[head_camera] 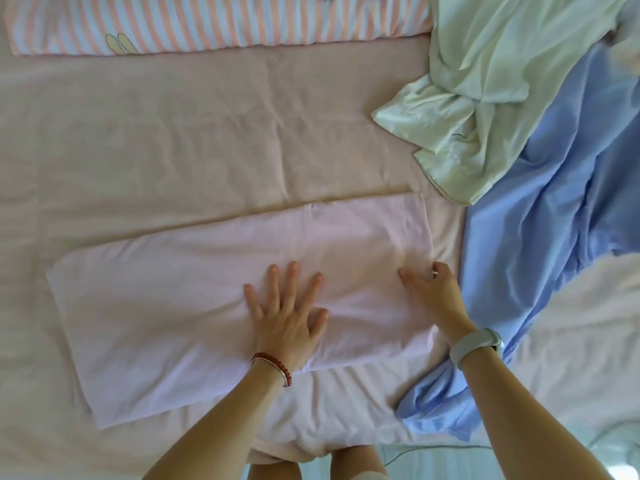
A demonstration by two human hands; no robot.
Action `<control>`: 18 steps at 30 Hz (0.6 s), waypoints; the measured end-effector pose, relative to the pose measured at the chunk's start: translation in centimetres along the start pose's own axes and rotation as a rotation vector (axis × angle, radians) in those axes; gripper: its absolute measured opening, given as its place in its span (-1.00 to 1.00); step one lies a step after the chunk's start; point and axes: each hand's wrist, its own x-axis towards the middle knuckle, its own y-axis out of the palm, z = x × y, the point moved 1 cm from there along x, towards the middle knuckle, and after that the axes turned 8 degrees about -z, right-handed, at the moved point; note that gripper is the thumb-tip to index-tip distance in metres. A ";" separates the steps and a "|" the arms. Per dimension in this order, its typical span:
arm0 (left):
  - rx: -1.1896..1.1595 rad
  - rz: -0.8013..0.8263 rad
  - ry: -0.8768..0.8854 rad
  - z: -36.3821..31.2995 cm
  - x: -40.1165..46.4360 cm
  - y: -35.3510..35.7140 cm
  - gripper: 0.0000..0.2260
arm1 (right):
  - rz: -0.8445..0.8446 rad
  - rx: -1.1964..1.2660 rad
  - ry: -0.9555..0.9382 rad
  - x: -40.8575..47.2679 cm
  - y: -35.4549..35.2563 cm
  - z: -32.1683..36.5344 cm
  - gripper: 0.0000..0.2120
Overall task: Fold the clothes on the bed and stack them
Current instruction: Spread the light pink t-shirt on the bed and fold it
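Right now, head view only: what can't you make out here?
- Pink folded garment: what kind it is; folded layers hide its shape.
- Right hand: whether its fingertips pinch the garment's edge or only rest on it; the hand's back covers them.
- Blue cloth and pale green cloth: crumpled, cut by the right edge.
- Striped pillow: cut by the top edge.
- Left hand: flat, nothing hidden.
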 end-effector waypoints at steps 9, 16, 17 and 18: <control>-0.292 0.040 -0.026 1.0 0.1 -3.4 -0.66 | 0.293 0.267 -0.334 -5.3 -2.4 4.3 -0.82; -1.508 0.018 -0.882 13.4 -3.4 -9.8 -0.80 | 0.552 0.107 -0.605 -15.5 5.6 12.1 -0.65; -1.615 0.033 -0.966 15.6 -4.6 -9.9 -0.76 | 0.591 0.087 -0.622 -17.3 7.7 12.8 -0.62; -1.717 0.044 -1.036 17.6 -5.7 -10.0 -0.72 | 0.629 0.070 -0.644 -19.1 9.8 13.3 -0.60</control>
